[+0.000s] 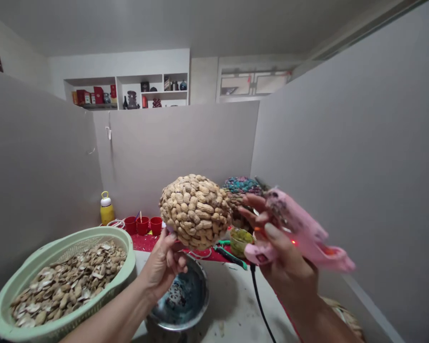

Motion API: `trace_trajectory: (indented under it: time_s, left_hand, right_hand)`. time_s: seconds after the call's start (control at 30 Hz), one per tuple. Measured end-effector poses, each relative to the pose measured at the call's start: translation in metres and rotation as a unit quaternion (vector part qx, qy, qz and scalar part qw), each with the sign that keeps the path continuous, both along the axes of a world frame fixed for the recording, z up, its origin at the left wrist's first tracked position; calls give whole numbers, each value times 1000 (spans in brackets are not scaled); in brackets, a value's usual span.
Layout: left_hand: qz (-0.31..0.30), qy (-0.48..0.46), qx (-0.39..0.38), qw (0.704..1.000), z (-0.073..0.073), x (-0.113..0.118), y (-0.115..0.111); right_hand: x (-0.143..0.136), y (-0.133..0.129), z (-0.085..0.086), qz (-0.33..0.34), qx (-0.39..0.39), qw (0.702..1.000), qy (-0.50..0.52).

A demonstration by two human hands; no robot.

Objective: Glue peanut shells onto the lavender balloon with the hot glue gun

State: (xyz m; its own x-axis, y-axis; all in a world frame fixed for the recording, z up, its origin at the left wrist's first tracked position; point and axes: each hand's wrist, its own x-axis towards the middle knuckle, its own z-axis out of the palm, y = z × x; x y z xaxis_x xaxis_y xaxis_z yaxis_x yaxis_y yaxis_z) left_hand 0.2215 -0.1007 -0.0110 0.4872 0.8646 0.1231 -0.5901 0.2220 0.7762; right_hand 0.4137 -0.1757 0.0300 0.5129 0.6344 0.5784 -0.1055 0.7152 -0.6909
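Observation:
Held up over the table is a rounded form covered in peanut shells [196,212]. My left hand [166,262] grips it from below at its left side, fingers curled under it. A pink hot glue gun [303,228] is in my right hand [286,267], its handle between thumb and palm, with a small red light glowing; some of its body blurs at the edge. From the handle a black cord [259,300] runs down. Below the peanut-covered form stands a metal bowl [200,312], stained blue inside. Partly hidden behind my right fingers is a second form with a blue-purple top [241,185].
At left, a green basket [132,257] holds many loose shells. Red cups [156,226] and a yellow bottle [107,212] stand farther back. Green-handled pliers [230,257] lie near a glass jar [241,242]. Grey partitions [178,143] close in the table.

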Motion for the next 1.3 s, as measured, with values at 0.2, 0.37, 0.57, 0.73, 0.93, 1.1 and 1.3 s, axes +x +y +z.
trace_trajectory:
  time_s: [0.2, 0.37, 0.57, 0.73, 0.93, 1.1, 1.3]
  left_hand:
    - [-14, 22, -53, 998, -18, 5, 18]
    - [-51, 6, -81, 995, -12, -2, 25]
    - [-67, -28, -103, 992, 0, -15, 29]
    - [-74, -51, -99, 991, -1, -20, 30]
    - [-102, -71, -76, 989, 3, -24, 29]
    - [-115, -85, -57, 988, 8, -25, 26]
    - [-126, -93, -51, 986, 13, -27, 19]
  right_hand:
    - [7, 45, 0, 127, -60, 988, 65]
    - [11, 41, 1, 133, -40, 988, 64]
    - [12, 26, 14, 161, 13, 983, 82]
    - [21, 24, 16, 175, 36, 979, 99]
    - [31, 25, 22, 175, 35, 976, 122]
    - [34, 23, 25, 163, 46, 976, 140]
    - [35, 19, 27, 165, 63, 975, 134]
